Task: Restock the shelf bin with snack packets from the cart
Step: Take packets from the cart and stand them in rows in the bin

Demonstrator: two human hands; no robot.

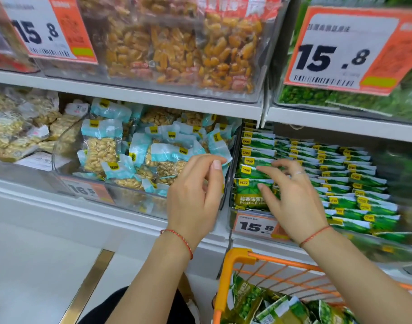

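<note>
An orange cart (233, 272) holding green snack packets (258, 305) sits below the shelf bin (254, 226). Above the cart, the right hand (294, 197) rests spread fingers on the bin's neat rows, likely squaring them; the left hand (195, 195) hovers loosely curled, holding nothing.

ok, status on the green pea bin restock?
Both hands empty: left hand open by the bin divider, right hand fingertips on front green pea packets. Bin rows look neat, nearly full. More packets wait in orange cart. Nothing blocking.
</note>
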